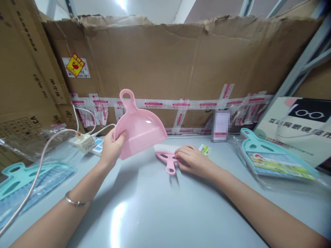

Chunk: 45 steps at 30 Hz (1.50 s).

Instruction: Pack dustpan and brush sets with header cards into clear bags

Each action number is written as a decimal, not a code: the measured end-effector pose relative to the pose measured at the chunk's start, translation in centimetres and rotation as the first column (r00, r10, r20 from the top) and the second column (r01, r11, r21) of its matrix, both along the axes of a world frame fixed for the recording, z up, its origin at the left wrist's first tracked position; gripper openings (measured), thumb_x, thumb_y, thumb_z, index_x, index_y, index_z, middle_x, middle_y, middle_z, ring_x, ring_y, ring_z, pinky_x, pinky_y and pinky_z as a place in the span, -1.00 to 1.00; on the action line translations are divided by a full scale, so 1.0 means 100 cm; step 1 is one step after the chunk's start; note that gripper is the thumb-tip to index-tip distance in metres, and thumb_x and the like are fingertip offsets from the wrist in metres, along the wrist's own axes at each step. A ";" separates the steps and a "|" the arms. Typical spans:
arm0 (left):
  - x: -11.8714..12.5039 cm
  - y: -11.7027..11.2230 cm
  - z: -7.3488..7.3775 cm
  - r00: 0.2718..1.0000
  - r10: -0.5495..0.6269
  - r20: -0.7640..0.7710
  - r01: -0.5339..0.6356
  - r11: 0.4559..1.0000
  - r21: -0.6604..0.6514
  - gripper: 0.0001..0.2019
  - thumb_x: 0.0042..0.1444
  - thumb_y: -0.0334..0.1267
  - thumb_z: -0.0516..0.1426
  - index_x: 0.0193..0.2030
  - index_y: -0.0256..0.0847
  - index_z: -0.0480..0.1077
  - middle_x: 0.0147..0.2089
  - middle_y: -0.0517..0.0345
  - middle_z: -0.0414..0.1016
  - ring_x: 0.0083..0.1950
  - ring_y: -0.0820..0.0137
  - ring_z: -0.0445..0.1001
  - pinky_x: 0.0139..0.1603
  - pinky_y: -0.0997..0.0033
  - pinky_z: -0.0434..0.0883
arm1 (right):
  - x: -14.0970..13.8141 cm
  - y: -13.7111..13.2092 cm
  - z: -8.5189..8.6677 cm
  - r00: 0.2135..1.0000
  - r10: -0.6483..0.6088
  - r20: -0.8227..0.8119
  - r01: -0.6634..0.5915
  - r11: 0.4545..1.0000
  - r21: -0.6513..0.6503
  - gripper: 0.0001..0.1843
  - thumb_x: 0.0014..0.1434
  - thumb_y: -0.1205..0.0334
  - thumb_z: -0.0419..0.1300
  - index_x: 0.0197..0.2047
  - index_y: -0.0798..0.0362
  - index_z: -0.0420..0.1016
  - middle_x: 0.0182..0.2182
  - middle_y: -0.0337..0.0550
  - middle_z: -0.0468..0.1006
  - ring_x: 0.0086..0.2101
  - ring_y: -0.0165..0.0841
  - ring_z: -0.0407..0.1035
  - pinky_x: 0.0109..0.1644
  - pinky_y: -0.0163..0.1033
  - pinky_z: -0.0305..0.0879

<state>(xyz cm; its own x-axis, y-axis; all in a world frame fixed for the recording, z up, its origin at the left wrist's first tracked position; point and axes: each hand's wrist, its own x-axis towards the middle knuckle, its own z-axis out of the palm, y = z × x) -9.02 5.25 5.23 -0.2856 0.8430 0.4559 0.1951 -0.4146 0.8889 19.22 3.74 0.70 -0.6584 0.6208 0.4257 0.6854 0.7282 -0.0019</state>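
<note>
My left hand (113, 146) grips a pink dustpan (141, 129) by its left side, thumb on the inner face. The dustpan is raised above the table, its looped handle pointing up. Below and to its right is a pink hand brush (168, 159) with white bristles facing away from me and its ring handle towards me. My right hand (192, 160) is on the brush's right end, fingers bent over it; the fingertips are partly hidden. Just behind that hand lies a small green and white label card (205, 150).
Wrapped turquoise dustpan sets lie at the right (278, 156) and left (33, 179). A power strip (98, 147) with a plug adapter (84, 143) and cables stands back left. A blurred-out upright object (221, 125) leans near the large cardboard box (155, 62). A white printed bag (297, 131) stands right.
</note>
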 end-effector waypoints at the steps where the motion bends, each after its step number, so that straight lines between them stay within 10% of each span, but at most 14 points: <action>1: -0.001 0.000 0.001 1.000 0.016 -0.012 -0.016 1.000 0.024 -0.72 -0.09 -0.08 0.20 -0.30 -0.23 0.42 -0.40 0.22 0.39 -0.37 0.41 0.30 -0.34 0.48 0.23 | 0.001 -0.001 0.003 0.998 0.018 -0.062 -0.017 1.000 0.026 -0.83 0.15 0.37 0.02 -0.23 0.06 0.40 -0.28 -0.07 0.53 -0.21 -0.29 0.38 -0.06 -0.09 0.20; 5: -0.007 0.002 0.003 0.999 0.030 -0.018 -0.028 0.996 0.084 -0.78 -0.04 -0.09 0.16 -0.34 -0.20 0.40 -0.41 0.25 0.35 -0.38 0.43 0.28 -0.34 0.50 0.22 | 0.003 -0.014 0.017 0.912 0.020 -0.409 0.059 0.982 0.181 -0.86 0.20 0.23 0.02 -0.25 -0.01 0.38 -0.39 -0.11 0.54 -0.38 -0.32 0.40 -0.22 -0.13 0.30; 10: 0.000 -0.005 0.004 0.989 -0.135 -0.060 0.135 0.991 0.001 -0.80 -0.02 -0.12 0.15 -0.28 -0.16 0.44 -0.43 0.28 0.36 -0.41 0.47 0.27 -0.37 0.53 0.22 | -0.014 -0.048 0.025 0.562 0.006 -0.827 0.169 0.978 0.122 -0.87 0.20 0.17 0.05 -0.19 -0.05 0.35 -0.49 -0.20 0.49 -0.54 -0.40 0.35 -0.49 -0.27 0.26; 17: 0.027 -0.031 0.001 0.875 -0.484 0.034 0.476 0.843 -0.252 -0.70 -0.02 -0.14 0.15 -0.11 -0.07 0.46 -0.25 0.20 0.51 -0.26 0.35 0.43 -0.30 0.47 0.32 | -0.042 -0.063 0.034 0.466 -0.055 -0.883 0.040 0.998 -0.041 -0.86 0.20 0.14 0.07 -0.21 -0.04 0.38 -0.48 -0.21 0.46 -0.50 -0.41 0.35 -0.47 -0.29 0.29; 23: 0.042 -0.041 -0.005 0.835 -0.548 0.052 0.540 0.796 -0.274 -0.62 -0.03 -0.03 0.13 -0.10 -0.14 0.48 -0.10 0.07 0.53 -0.07 0.19 0.43 -0.08 0.31 0.35 | -0.051 -0.050 0.036 0.339 -0.147 -0.929 0.035 0.989 -0.143 -0.84 0.20 0.09 0.06 -0.23 -0.03 0.33 -0.31 -0.16 0.43 -0.34 -0.37 0.42 -0.25 -0.22 0.39; 33: 0.043 -0.033 -0.019 0.938 -0.345 0.040 0.345 0.915 -0.210 -0.62 0.03 0.01 0.02 -0.21 -0.17 0.50 -0.12 0.12 0.54 0.02 0.17 0.38 0.03 0.32 0.29 | -0.054 -0.034 0.033 0.586 -0.178 -0.791 0.259 0.966 -0.025 -0.82 0.22 0.15 -0.01 -0.34 0.00 0.33 -0.37 -0.16 0.33 -0.28 -0.30 0.21 -0.18 -0.14 0.19; 40: 0.043 -0.030 -0.017 0.855 -0.439 0.275 0.510 0.810 -0.289 -0.44 0.07 0.18 -0.03 -0.14 -0.29 0.47 -0.27 0.04 0.57 -0.19 0.18 0.49 -0.16 0.28 0.36 | -0.054 -0.025 0.028 0.657 -0.157 -0.737 0.191 0.981 -0.039 -0.88 0.21 0.20 0.02 -0.28 0.01 0.34 -0.27 -0.11 0.26 -0.16 -0.28 0.23 -0.04 -0.10 0.19; 45: 0.038 -0.023 -0.018 0.889 -0.454 0.063 0.456 0.858 -0.237 -0.60 -0.05 -0.03 0.21 -0.11 -0.22 0.46 -0.12 0.04 0.56 -0.06 0.20 0.48 -0.07 0.31 0.35 | -0.063 -0.010 0.025 0.661 -0.105 -0.743 0.096 0.994 -0.054 -0.88 0.24 0.21 -0.02 -0.30 0.01 0.27 -0.29 -0.12 0.28 -0.23 -0.32 0.26 -0.10 -0.15 0.23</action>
<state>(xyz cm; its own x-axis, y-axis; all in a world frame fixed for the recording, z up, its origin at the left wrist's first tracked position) -5.21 2.95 3.47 0.1547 0.9621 0.2245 0.0320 -0.2320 0.9722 12.90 2.77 3.17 -0.0583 0.6705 0.7396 0.5217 0.6521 -0.5501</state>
